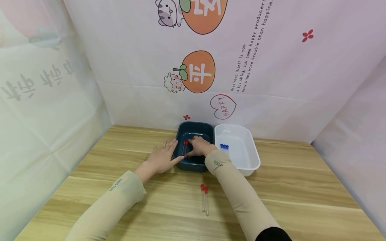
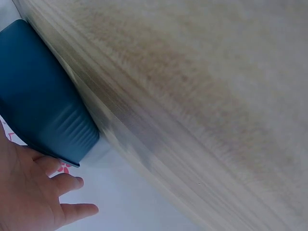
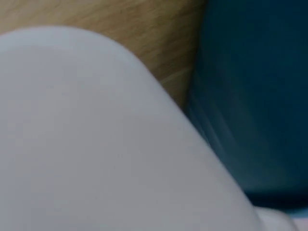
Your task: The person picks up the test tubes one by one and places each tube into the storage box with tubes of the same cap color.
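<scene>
My left hand [image 1: 161, 157] rests at the left rim of a dark blue tray [image 1: 194, 166], fingers spread and fairly straight. In the left wrist view, its fingers [image 2: 72, 183] touch or lie close to the tray's edge. Inside this tray, my right hand [image 1: 199, 146] holds a red-capped test tube [image 1: 187, 143], index finger by the cap and thumb by the lower end. Another red-capped test tube [image 1: 184, 143] lies right beside it. Two more red-capped test tubes [image 1: 205, 201] lie on the table in front. The right wrist view does not show the right hand's fingers.
A white tray [image 1: 251, 164] stands against the blue tray's right side, with blue-capped tubes [image 1: 224, 146] inside, partly hidden by the right forearm. Both trays stand on a wood-grain table [image 1: 301, 187], near a printed cloth backdrop [image 1: 271, 110].
</scene>
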`<state>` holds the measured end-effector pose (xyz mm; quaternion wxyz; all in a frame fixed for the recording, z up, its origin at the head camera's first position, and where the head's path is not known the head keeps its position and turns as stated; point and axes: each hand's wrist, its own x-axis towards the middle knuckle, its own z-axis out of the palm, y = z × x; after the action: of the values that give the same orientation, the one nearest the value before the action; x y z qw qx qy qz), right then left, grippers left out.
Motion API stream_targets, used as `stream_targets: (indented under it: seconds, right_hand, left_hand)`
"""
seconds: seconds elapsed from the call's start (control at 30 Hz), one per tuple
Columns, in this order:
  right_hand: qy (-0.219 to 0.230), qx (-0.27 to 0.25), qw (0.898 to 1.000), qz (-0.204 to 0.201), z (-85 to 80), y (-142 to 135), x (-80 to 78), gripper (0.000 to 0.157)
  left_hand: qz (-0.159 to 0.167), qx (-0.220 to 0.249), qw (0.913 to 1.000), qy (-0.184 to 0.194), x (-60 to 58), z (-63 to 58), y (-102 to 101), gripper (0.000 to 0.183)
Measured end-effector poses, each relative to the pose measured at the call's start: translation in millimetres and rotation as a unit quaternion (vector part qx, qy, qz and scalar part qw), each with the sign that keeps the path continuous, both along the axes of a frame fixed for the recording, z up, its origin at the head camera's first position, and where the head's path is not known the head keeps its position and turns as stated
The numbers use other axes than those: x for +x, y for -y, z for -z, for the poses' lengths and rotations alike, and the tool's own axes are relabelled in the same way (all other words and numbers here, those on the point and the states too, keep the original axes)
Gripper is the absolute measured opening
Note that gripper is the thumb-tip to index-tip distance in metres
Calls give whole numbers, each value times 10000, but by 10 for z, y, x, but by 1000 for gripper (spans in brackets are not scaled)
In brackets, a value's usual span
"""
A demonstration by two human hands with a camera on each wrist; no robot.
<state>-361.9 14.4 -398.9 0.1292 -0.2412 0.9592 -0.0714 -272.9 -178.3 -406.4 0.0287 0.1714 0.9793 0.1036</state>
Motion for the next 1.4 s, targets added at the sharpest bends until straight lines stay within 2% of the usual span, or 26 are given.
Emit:
stream_targets:
  seconds: [0.33,0.53,0.77,1.1,1.4]
  right_hand:
    - [-59,-322,9995,15,-98,-42,94,82]
    - [-288,-781,9965,-69,-216,-61,155,76]
    - [-135,-1455,9893,-32,-362,-110,256,74]
    - [-320,-2143,9760,-230,-468,-227,331,66]
    - [-347,-2735,9607,-319,-588,-368,535,57]
  left_hand:
    - [-8,-1,10000,-24,17,-29,-16,84]
    - [-8,4,10000,-11,31,-44,-29,84]
    - [-42,-60,10000,-46,10,-11,-21,84]
    - [-39,37,10000,-41,5,-2,-19,85]
    - [-24,-12,10000,-25,-8,2,-18,86]
